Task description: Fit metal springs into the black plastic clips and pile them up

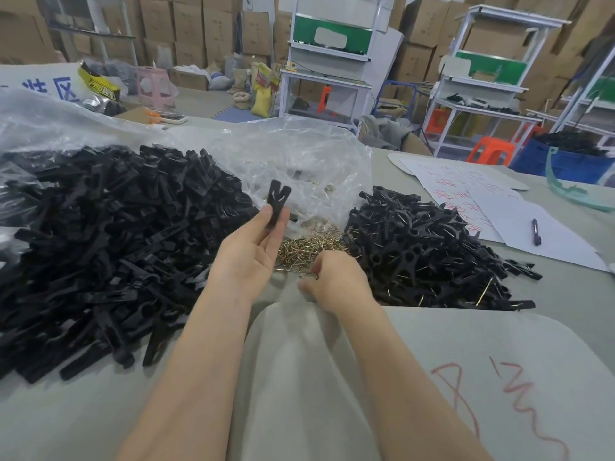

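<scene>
grey cloth covers the worktable (466, 344). the left hand (246, 257) pinches one black clip (277, 206) upright at its fingertips, above the brass springs (309, 246). the right hand (336, 282) curls over the springs' near edge; whether it grips one cannot be told. fitted clips (426, 247) lie piled just right.
</scene>
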Available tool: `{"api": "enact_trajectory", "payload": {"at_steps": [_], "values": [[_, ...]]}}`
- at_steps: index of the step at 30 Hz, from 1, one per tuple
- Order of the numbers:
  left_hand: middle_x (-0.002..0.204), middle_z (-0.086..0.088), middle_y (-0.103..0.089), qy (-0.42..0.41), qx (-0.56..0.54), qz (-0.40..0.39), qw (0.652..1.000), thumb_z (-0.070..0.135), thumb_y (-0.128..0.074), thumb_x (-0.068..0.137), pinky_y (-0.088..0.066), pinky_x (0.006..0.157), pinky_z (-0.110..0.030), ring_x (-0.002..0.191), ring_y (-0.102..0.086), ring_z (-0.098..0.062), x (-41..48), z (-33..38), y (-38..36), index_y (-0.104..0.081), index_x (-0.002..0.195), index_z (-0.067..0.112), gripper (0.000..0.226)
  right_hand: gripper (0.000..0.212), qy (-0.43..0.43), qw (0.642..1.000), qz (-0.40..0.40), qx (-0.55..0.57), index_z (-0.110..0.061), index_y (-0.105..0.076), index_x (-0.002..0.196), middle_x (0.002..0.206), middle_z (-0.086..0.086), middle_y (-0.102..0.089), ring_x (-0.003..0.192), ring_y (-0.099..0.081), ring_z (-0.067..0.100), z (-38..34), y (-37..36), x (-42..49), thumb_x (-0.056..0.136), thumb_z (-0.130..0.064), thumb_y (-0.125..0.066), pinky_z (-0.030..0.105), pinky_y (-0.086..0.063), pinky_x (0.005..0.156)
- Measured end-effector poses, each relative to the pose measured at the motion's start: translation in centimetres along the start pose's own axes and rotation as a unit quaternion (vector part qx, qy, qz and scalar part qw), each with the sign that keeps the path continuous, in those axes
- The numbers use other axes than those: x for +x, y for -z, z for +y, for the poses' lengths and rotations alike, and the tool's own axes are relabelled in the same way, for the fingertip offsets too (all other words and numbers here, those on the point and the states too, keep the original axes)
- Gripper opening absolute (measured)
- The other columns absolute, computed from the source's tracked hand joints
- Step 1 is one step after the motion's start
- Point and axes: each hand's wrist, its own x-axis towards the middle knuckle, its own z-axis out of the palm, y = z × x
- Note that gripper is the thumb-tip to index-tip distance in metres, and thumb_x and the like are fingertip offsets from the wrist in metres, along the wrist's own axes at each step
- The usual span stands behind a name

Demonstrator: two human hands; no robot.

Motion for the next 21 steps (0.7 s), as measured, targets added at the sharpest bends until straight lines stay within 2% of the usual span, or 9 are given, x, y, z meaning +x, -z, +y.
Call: {"api": "enact_trajectory", "payload": {"at_steps": [5,7,12,14,19,21], "values": [[0.091,-0.015,-0.073,0.014,-0.040,0.038,0.998,0.016,-0.059,0.092,-0.058,0.063,-0.020,0.079,-0.072,-0.015,-0.1,0.2,0.4,-0.061,0.088,-0.001,0.017,0.018,0.035,0.997,0.059,-0.041,-0.009,-0.060,0.108,0.112,0.012,-0.059,0.104,-0.057,0.031,-0.8,-0.5,0.1,0.094,-0.017,-0.052,0.031,-0.042,0.079],[0.089,-0.012,-0.073,0.022,-0.034,0.043,0.998,0.017,-0.059,0.093,-0.058,0.062,-0.020,0.072,-0.070,-0.011,0.0,0.2,0.5,-0.062,0.090,0.001,0.017,0.017,0.046,0.995,0.063,-0.063,-0.009,-0.059,0.108,0.112,0.013,-0.060,0.103,-0.058,0.031,-0.8,-0.5,0.0,0.094,-0.012,-0.050,0.030,-0.039,0.075],[0.090,-0.004,-0.073,0.044,0.005,0.049,0.998,0.020,-0.059,0.093,-0.057,0.063,-0.018,0.069,-0.066,-0.005,0.2,0.0,0.7,-0.063,0.107,0.006,0.021,0.029,0.001,0.999,-0.013,-0.051,-0.008,-0.050,0.119,0.122,0.013,-0.057,0.115,-0.052,0.032,-0.7,0.0,0.3,0.091,-0.013,-0.055,0.036,-0.043,0.090],[0.090,-0.004,-0.072,0.047,0.010,0.052,0.998,0.018,-0.058,0.093,-0.056,0.063,-0.018,0.069,-0.065,-0.005,0.3,-0.1,0.7,-0.063,0.107,0.006,0.019,0.033,-0.025,0.998,-0.035,-0.035,-0.006,-0.048,0.121,0.124,0.014,-0.056,0.115,-0.052,0.032,-0.6,0.2,0.4,0.091,-0.016,-0.057,0.037,-0.044,0.092],[0.089,-0.010,-0.072,0.067,-0.004,0.038,0.997,0.012,-0.059,0.091,-0.057,0.061,-0.020,0.070,-0.067,-0.009,0.3,-0.2,0.7,-0.062,0.100,0.002,0.013,0.020,-0.003,0.999,-0.049,-0.005,-0.004,-0.058,0.108,0.111,0.013,-0.063,0.104,-0.059,0.028,-0.3,1.0,0.1,0.090,-0.011,-0.059,0.030,-0.047,0.080],[0.090,-0.009,-0.072,0.069,0.014,0.036,0.997,0.014,-0.060,0.090,-0.057,0.062,-0.022,0.073,-0.067,-0.009,0.4,-0.2,0.8,-0.064,0.098,0.004,0.013,0.009,0.012,0.998,-0.051,0.038,-0.009,-0.061,0.098,0.104,0.011,-0.066,0.094,-0.063,0.022,0.1,1.2,0.1,0.089,-0.011,-0.059,0.025,-0.051,0.075]]}}
